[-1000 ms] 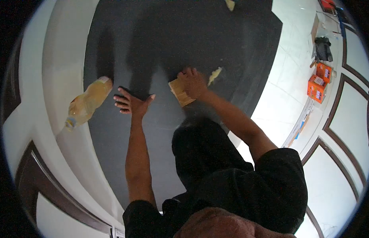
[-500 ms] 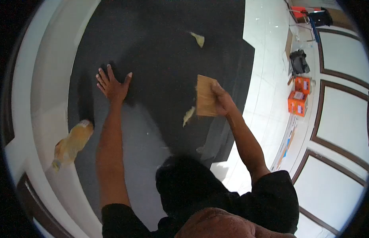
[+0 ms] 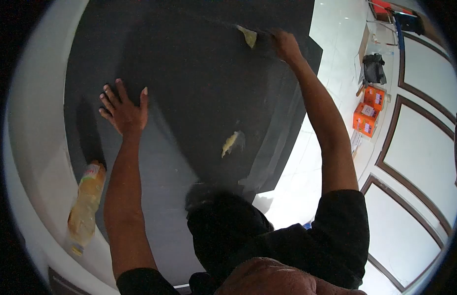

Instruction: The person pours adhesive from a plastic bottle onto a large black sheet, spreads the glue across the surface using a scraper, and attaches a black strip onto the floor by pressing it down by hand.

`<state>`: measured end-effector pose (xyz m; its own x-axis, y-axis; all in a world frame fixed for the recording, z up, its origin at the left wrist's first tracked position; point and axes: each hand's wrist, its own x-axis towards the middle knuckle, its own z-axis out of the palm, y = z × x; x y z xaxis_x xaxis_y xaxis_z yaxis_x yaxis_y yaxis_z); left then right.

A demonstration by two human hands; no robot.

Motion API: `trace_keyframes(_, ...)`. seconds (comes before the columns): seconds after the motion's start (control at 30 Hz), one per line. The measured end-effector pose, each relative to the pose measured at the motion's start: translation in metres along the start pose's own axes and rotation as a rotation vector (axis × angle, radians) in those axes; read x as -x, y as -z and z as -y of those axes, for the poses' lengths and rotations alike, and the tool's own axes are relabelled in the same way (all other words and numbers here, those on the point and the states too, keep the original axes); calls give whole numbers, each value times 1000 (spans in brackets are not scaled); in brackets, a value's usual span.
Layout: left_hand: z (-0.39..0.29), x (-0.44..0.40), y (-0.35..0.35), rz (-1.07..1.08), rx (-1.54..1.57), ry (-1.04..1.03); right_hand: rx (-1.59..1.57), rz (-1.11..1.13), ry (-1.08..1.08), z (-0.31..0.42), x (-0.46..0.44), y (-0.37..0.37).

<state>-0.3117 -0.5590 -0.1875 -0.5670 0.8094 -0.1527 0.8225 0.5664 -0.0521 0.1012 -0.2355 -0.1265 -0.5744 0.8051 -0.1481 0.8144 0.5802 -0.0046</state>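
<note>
My left hand lies flat on a dark grey sheet, fingers spread, holding nothing. My right hand is closed near the sheet's far right part. The small wooden board it held a moment ago hardly shows now, apparently edge-on or hidden by the fingers. Just left of that hand is a patch of yellowish paste. Another lump of yellowish paste, with a faint smear around it, sits nearer my body. A plastic bottle with yellowish contents lies beside my left forearm.
A pale curved ledge runs along the left. White floor tiles border the sheet on the right. Orange boxes and a dark grey bag stand by white panels with brown frames.
My right hand has swung far forward from beside the nearer paste to the farther patch, and the board's flat face no longer shows. The left hand stays spread on the sheet. The view has shifted slightly.
</note>
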Motion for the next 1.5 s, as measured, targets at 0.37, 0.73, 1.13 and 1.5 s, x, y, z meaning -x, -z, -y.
trace_keyframes(0.37,2,-3,-6,4,61,-8,102,349,63,11,141,7)
trace_keyframes(0.73,4,1,0,-104,199,-63,-219,439,-796,-10,80,-21)
trace_keyframes(1.13,27,-3,18,85,92,-96,-218,242,-520,-12,137,-22)
trace_keyframes(1.5,40,-13,4,-99,265,19,-501,6,-680,173,-118,4)
